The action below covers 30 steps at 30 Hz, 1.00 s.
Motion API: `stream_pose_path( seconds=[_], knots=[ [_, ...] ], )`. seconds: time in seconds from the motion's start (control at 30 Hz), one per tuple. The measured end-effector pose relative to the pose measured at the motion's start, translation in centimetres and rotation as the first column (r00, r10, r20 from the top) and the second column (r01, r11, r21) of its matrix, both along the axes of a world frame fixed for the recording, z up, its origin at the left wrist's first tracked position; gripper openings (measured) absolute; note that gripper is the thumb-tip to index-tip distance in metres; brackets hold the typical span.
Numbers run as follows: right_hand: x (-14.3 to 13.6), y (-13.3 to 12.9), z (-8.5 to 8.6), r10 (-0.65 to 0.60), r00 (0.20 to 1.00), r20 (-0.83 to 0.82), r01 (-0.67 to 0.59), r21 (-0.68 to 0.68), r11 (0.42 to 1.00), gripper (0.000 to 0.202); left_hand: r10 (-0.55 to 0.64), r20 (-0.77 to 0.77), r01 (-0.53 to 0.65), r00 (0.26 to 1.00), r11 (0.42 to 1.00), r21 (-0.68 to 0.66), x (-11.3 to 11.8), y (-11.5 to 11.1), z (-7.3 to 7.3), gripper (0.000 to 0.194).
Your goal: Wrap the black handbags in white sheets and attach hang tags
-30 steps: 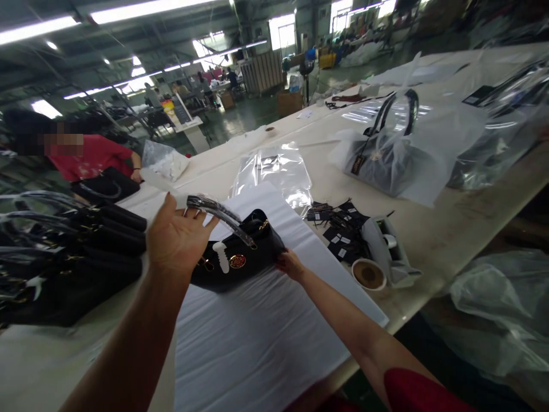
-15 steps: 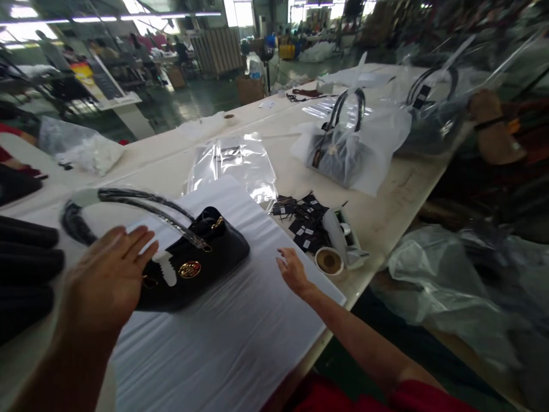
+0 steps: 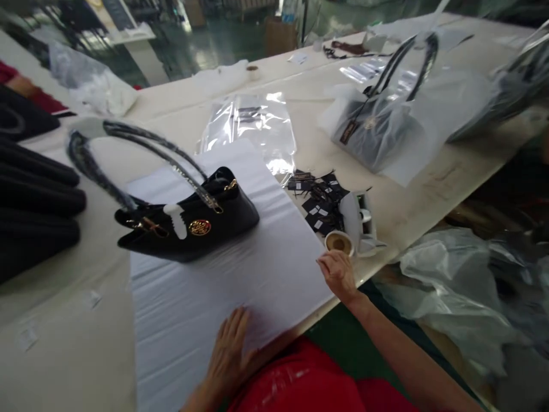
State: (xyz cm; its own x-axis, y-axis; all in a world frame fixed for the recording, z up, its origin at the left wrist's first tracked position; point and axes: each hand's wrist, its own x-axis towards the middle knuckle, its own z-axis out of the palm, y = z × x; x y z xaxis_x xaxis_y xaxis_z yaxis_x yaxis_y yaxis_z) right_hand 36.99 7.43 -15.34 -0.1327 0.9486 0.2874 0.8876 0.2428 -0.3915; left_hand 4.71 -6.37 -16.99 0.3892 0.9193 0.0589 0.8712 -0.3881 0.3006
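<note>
A black handbag (image 3: 227, 229) stands on a stack of white sheets (image 3: 274, 269), its tall handles wrapped in clear plastic. On its front are a round gold emblem (image 3: 200, 228) and a white strip (image 3: 176, 222). My left hand (image 3: 227, 349) lies with fingers stretched on the sheets near the table's front edge, holding nothing. My right hand (image 3: 338, 273) is closed at the right edge of the sheets, just below a tape roll (image 3: 338, 244). Its fingertips are pressed together, and whatever they pinch is too small to make out.
Black tags (image 3: 321, 206) lie in a pile beside a small box (image 3: 364, 220). Behind them are clear plastic bags (image 3: 253, 126) and a handbag in white wrapping (image 3: 373, 131). More black bags (image 3: 38, 194) sit at the left. Crumpled plastic (image 3: 454, 286) is right of the table.
My left hand has left the handbag's side and come down to the front of the sheets. My right hand has moved to the sheets' edge and closed. The view has tilted down.
</note>
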Motion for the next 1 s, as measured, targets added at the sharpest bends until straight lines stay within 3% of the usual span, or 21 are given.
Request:
stream_pose_path(
  seconds=[0.07, 0.17, 0.2, 0.27, 0.37, 0.57, 0.7, 0.8, 0.93, 1.0],
  knots=[
    [-2.4, -1.8, 0.0, 0.227, 0.973, -0.030, -0.228, -0.076, 0.971, 0.026, 0.004, -0.049, -0.006, 0.999, 1.000, -0.023, 0.5, -0.8, -0.1, 0.071],
    [-6.1, -4.9, -0.8, 0.533, 0.845, -0.053, -0.534, -0.160, 0.830, 0.020, 0.065, -0.021, -0.065, 0.998, 0.997, -0.050, 0.6, -1.1, -0.2, 0.069],
    [-7.1, -5.7, -1.2, 0.604, 0.795, -0.058, -0.604, -0.175, 0.777, 0.016, 0.104, 0.000, -0.104, 0.995, 0.993, -0.055, 0.5, -1.1, -0.3, 0.067],
    [-8.5, -6.9, -1.9, 0.685, 0.725, -0.066, -0.682, -0.202, 0.703, 0.029, 0.181, 0.031, -0.179, 0.983, 0.983, -0.051, 0.1, -1.3, -0.3, 0.064],
    [-9.3, -7.5, -2.6, 0.699, 0.706, -0.110, -0.699, -0.264, 0.665, 0.048, 0.249, 0.039, -0.248, 0.968, 0.968, -0.027, -0.4, -2.0, 0.0, 0.060],
    [-9.7, -6.1, -2.3, 0.665, 0.738, -0.110, -0.660, -0.323, 0.679, 0.047, 0.207, 0.002, -0.206, 0.978, 0.977, -0.058, -0.3, -3.4, 0.3, 0.066],
    [-10.2, -4.6, -1.5, 0.676, 0.731, -0.094, -0.654, -0.383, 0.653, 0.043, 0.186, -0.055, -0.188, 0.981, 0.981, -0.043, 0.6, -3.2, 0.0, 0.060],
    [-10.2, -3.4, -0.8, 0.684, 0.716, -0.143, -0.663, -0.444, 0.602, 0.049, 0.208, -0.106, -0.207, 0.972, 0.978, 0.014, 1.2, -2.6, -0.4, 0.045],
    [-9.8, -2.0, 0.0, 0.743, 0.643, -0.188, -0.711, -0.506, 0.487, 0.072, 0.246, -0.118, -0.241, 0.962, 0.969, 0.055, 1.5, -1.7, -0.7, 0.034],
    [-9.7, -1.8, 0.1, 0.767, 0.619, -0.169, -0.719, -0.514, 0.467, 0.069, 0.253, -0.098, -0.250, 0.963, 0.967, 0.036, 1.5, -1.4, -0.6, 0.032]
  ],
)
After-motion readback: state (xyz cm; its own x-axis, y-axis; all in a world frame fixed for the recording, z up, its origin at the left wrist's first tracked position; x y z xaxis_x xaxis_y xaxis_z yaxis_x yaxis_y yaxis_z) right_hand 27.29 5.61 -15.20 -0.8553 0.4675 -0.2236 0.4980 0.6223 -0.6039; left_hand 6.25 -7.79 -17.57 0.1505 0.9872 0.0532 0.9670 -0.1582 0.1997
